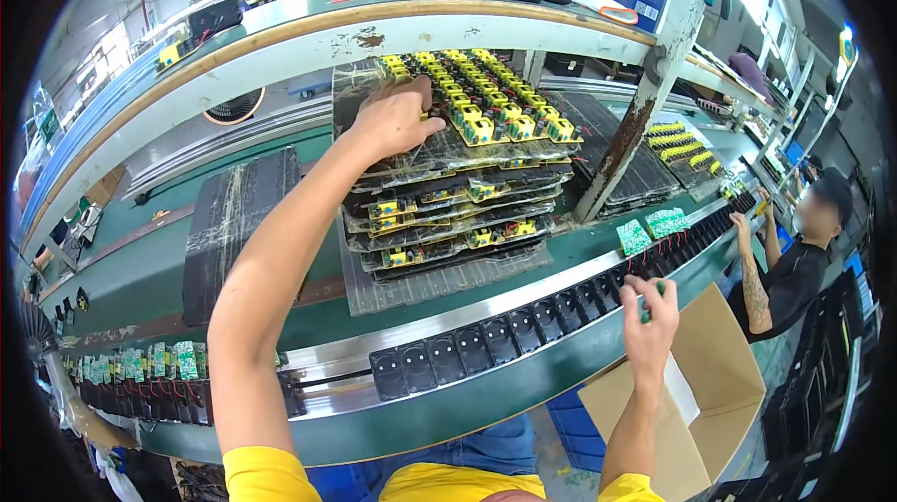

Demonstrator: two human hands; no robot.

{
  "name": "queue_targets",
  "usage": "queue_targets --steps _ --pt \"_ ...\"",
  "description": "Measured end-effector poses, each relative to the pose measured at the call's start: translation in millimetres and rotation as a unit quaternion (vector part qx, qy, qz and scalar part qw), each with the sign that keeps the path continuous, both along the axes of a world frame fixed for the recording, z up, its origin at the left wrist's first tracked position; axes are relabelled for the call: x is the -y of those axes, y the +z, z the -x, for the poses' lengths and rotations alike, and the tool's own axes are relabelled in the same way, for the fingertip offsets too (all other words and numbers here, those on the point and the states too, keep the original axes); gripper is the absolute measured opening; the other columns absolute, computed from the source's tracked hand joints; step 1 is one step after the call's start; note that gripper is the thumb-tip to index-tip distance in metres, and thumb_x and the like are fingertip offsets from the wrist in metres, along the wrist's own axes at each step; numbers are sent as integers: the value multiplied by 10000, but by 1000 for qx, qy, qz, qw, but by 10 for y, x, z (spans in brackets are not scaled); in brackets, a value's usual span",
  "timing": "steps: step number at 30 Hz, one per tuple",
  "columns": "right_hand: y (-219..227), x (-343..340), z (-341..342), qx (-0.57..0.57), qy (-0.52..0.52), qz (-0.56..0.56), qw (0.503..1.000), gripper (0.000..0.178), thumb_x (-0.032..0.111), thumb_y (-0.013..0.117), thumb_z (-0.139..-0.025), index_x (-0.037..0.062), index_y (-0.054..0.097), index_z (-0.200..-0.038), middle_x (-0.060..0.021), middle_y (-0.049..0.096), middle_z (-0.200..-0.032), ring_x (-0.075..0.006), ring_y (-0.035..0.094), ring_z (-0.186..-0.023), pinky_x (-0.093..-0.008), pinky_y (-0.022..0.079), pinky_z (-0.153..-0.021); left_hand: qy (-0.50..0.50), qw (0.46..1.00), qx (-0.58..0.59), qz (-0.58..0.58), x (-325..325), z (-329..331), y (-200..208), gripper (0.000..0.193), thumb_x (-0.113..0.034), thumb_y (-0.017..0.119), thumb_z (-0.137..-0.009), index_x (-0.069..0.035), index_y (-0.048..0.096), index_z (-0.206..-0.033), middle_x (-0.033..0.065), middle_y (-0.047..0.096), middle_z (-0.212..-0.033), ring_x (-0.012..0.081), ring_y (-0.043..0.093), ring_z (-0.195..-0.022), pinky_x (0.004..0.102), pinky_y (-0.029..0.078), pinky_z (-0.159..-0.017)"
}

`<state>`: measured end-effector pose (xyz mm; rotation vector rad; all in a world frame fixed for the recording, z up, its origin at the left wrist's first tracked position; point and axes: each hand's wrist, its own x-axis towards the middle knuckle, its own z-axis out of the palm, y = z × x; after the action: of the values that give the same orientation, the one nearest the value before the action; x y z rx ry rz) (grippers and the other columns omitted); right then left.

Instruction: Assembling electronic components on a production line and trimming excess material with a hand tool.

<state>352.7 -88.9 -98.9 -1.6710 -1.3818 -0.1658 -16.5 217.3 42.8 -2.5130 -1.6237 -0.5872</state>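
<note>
The circuit boards with yellow parts (478,128) stand in close rows on top of a layered stack, under the raised shelf (523,24); dark sheets (448,292) part the layers, and more boards peek out between them lower down. The left hand (397,121) reaches over to the near left part of the top layer; its fingers are bent downward with the thumb held out from them, and from where I stand I cannot tell whether they pinch a board or only touch one. I would judge the step in hand to be picking a board off the top layer; that calls for a grip on one board's edge and a straight lift, clear of its close neighbours.

The right hand (649,311) is over the far part of a row of black cases (500,340); its fingers are curled in around a small green piece, too hidden to name. The cases lie side by side along the near side of the bench (411,438); just beyond that hand, green boards (635,238) with red wires rest by the row; an open cardboard box (733,362) sits below, and a co-worker (794,259) in dark clothes reaches to the row's far end.
</note>
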Motion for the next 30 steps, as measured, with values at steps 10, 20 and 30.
queue_targets --steps 10,20,30 --pt "394 -75 1269 -109 277 -72 952 600 59 949 -896 111 823 -1481 -86 661 -1260 -227 621 -1051 -338 545 -899 -250 919 285 113 1907 56 -291 610 31 797 -946 -28 582 -1515 112 758 -1192 227 721 -1058 368 583 -964" --pt "385 -96 1733 -157 425 -112 884 230 77 955 -947 113 936 -1173 -35 653 -1135 -134 589 -908 -278 493 -781 -224 838 349 355 2864 423 -606 487 55 772 -963 -13 589 -1410 148 720 -1124 268 662 -937 369 557 -864" --pt "333 13 1773 -361 506 19 783 143 51 949 -970 98 924 -1103 -50 679 -1141 -118 580 -891 -257 477 -789 -275 850 409 187 3063 392 -801 216 69 774 -940 -21 621 -1065 118 676 -1012 222 560 -840 337 494 -783"
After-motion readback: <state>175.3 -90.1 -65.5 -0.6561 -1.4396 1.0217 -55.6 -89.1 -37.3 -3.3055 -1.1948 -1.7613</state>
